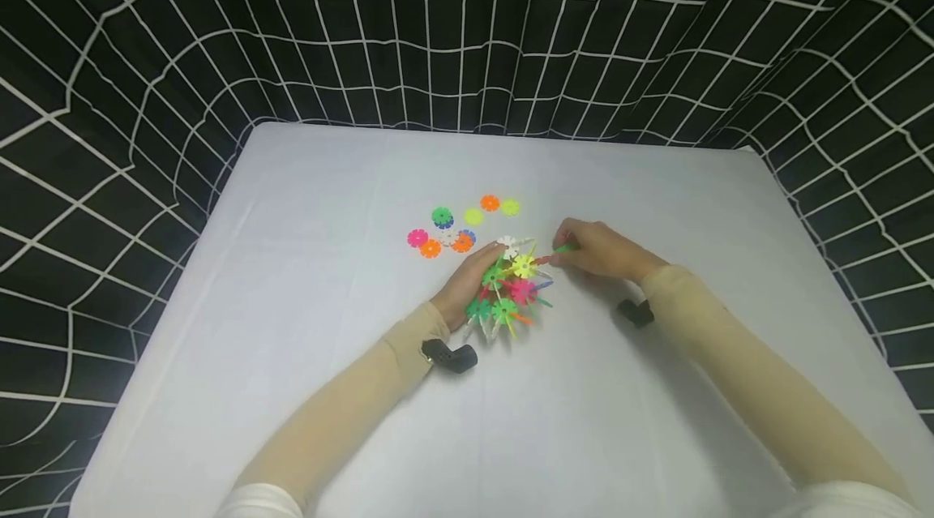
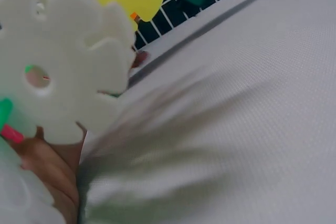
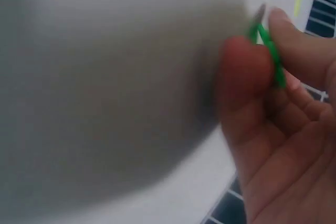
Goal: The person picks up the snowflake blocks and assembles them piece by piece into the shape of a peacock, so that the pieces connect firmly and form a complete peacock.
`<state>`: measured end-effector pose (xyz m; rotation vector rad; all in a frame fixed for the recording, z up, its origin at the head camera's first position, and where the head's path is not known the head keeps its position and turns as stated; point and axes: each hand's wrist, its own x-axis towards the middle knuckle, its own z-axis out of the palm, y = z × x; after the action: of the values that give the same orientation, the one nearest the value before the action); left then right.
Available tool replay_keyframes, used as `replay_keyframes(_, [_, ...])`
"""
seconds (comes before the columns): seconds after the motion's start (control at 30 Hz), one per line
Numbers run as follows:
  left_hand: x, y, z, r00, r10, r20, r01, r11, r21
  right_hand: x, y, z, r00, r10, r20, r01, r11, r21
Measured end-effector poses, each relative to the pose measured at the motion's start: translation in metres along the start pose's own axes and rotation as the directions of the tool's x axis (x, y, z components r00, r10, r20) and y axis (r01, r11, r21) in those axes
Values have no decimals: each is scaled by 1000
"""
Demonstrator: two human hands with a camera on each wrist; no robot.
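My left hand (image 1: 458, 284) grips a spiky cluster of interlocked plastic snowflake discs (image 1: 504, 310) from its left side, over the middle of the table. Green, yellow, pink and white discs make up the cluster, and a white disc (image 2: 73, 66) fills much of the left wrist view, hiding part of that hand. To the right of the cluster, my right hand (image 1: 601, 249) pinches a green disc (image 3: 273, 53) edge-on between thumb and fingertips. A red disc (image 1: 542, 260) sticks out from the cluster toward those fingertips.
Loose discs lie flat on the white table (image 1: 350, 177) beyond the left hand, among them a pink disc (image 1: 417, 238), an orange disc (image 1: 490, 203) and a yellow disc (image 1: 510, 207). A black curtain with a white grid (image 1: 467, 40) surrounds the table's back and sides.
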<state>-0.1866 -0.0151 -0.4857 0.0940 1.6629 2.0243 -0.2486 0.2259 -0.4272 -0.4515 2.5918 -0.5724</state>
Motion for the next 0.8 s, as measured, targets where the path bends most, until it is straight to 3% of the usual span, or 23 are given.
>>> replay_keyframes(0.17, [0, -1, 1, 1000, 4, 0, -4, 1000, 23, 14, -18, -23, 999, -29, -20, 32, 989, 147])
replay_keyframes(0.43, [0, -2, -2, 998, -5, 60, 5, 1000, -5, 19, -59, -38, 995, -92, 39, 81, 970, 229])
replay_keyframes(0.67, [-1, 0, -4, 994, -8, 109, 17, 996, -83, 18, -60, -31, 986, -151, 68, 120, 936, 330])
replay_keyframes(0.8, [-2, 1, -5, 991, -7, 130, 20, 995, -98, 17, -57, -30, 978, -199, 65, 168, 931, 323])
